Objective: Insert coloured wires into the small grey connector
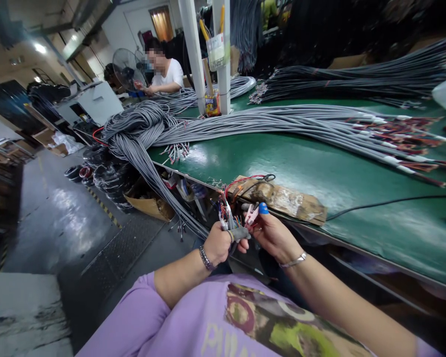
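Observation:
My left hand [220,242] is closed round a bunch of grey cables whose stripped ends [226,210] stick up with coloured wires. A grey covering wraps its thumb. My right hand [273,234], with a blue cover on one fingertip, pinches a small pale pink piece [251,214] close beside the wire ends. What that piece is cannot be made out. Just beyond both hands, at the table's edge, lies a worn board [286,198] wrapped in brown tape, with a red and a black lead at its left end.
Long grey cable bundles [245,119] cross the green table [215,153], some hanging over its left edge. Darker bundles [349,82] lie behind. A white post [193,54] rises from the table. Another person [169,74] sits at the far left. A cardboard box [150,203] stands below.

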`<state>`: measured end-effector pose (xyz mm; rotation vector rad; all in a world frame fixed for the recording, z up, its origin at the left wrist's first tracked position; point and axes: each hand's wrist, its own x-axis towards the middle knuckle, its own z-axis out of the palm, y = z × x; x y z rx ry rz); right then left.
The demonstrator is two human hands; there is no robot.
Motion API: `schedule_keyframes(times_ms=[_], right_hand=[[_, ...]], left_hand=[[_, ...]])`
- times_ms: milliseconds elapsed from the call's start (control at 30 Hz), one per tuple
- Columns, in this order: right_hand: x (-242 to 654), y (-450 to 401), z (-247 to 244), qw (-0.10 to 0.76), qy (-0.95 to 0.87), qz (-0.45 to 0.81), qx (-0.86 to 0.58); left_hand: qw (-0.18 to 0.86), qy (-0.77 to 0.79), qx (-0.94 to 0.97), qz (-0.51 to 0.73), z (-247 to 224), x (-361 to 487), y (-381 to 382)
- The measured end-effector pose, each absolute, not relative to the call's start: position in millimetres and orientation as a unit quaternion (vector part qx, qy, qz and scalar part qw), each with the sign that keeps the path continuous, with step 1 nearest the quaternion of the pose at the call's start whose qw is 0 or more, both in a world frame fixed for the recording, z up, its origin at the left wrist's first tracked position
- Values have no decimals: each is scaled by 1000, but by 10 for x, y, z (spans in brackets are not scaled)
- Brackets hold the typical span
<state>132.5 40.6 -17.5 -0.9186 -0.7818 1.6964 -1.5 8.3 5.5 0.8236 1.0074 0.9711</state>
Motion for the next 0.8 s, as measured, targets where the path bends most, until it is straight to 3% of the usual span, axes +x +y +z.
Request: schedule_keyframes(times_ms=[100, 300, 800], right_hand=[[1314, 402, -189, 536, -238, 723, -365], [1369, 318, -189, 493, -193, 786, -321], [1351, 264, -133, 483, -233, 806, -252]], left_hand=[[690, 448, 373, 429, 7, -18, 74], [676, 444, 377, 450, 19, -39, 7], [627, 458, 365, 514, 11, 38, -62]])
